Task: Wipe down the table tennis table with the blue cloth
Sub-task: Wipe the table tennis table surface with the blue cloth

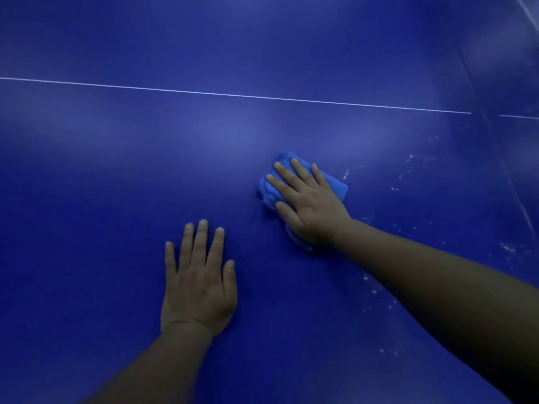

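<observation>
Pressing blue cloth (303,182) flat — right hand (309,202)

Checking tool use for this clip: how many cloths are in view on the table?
1. A folded blue cloth lies on the table tennis table right of centre, pressed flat under the right hand. The left hand rests bare on the table.

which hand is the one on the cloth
The right hand: it presses flat on the folded blue cloth, fingers straight. The left hand lies nearer the camera, flat on the bare blue table, apart from the cloth.
</observation>
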Motion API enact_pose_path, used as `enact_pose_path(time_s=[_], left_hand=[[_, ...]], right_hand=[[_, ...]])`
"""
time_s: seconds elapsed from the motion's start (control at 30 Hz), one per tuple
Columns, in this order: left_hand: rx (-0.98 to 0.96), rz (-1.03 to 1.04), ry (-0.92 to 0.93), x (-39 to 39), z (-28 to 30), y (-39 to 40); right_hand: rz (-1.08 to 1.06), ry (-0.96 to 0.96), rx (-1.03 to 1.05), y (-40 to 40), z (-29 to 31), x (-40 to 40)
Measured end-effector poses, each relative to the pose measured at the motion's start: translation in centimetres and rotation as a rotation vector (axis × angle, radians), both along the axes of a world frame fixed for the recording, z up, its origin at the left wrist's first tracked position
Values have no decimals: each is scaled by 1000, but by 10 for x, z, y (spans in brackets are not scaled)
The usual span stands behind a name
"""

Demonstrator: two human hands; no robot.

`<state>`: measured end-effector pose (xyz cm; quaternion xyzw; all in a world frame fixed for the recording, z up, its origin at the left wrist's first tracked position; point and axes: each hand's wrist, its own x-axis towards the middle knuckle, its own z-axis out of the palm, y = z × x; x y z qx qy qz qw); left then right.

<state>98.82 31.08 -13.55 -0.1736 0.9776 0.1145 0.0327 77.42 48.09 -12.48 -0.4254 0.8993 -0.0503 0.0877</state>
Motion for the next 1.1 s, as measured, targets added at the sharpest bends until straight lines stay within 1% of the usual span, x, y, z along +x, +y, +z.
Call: enact_pose_path(time_s=[0.03, 0.07, 0.1, 0.17, 0.23, 0.27, 0.3, 0.33, 0.37, 0.43, 0.5, 0.53, 0.57, 0.6, 0.63, 0.67, 0.7, 0.73, 0.8, 0.9, 0.97, 1.03, 1.1], left_hand=[[-18, -3, 16, 0, -1, -1], [-33, -8, 30, 0, -2, -1], [-41, -14, 41, -1, -3, -2], [-47, -17, 54, -3, -3, -2], [-43, -13, 56, -3, -3, -1], [-39, -12, 50, -4, -2, -1], [-34, -10, 43, -4, -2, -2], [-28, -9, 38, -4, -1, -2], [-20, -8, 33, -3, -1, -3], [-10, -6, 34, -2, -1, -2], [-20, 0, 31, -2, -1, -1], [-22, -2, 30, -2, -1, -1], [-21, -3, 35, -2, -1, -1], [-21, -3, 40, -2, -2, -1], [-22, -4, 41, -2, -2, -1], [-23, -4, 38, -3, -2, 0], [-24, -1, 36, -4, -1, 1], [-29, 0, 32, -5, 0, 1], [-39, -5, 19, -4, 1, 0], [-40, -7, 22, -4, 1, -1], [-41, -11, 32, -3, 1, 0], [-45, 2, 42, -2, 0, -3], [-45, 13, 47, -1, -1, -4]], right_hand=[[-33, -2, 19, 1, -1, -17], [-111, 14, 31, 8, -1, -38], [-229, 48, 37, 21, -1, -60], [-565, 96, 76, 60, 0, -99], [-895, 47, 63, 89, 5, -119], [-982, 37, 50, 92, 7, -119], [-1013, 41, 34, 83, 9, -113], [-987, 44, 16, 67, 10, -101], [-903, 29, -4, 48, 7, -84], [-622, -5, -29, 14, 3, -39], [-341, -48, -19, 12, 3, -19], [-299, -20, -24, 25, 3, -28], [-356, 45, -28, 43, 2, -46], [-491, 102, -20, 63, 3, -67], [-665, 111, 5, 85, 6, -87], [-830, 67, 27, 102, 9, -102], [-932, 25, 41, 111, 11, -108], [-967, 16, 48, 108, 12, -106], [-917, 22, 53, 81, 9, -84], [-675, 89, 50, 14, 0, -43], [-519, 59, 9, -39, -1, -31], [-395, 34, -29, -83, 3, -35], [-321, 5, -18, -97, 7, -63]])
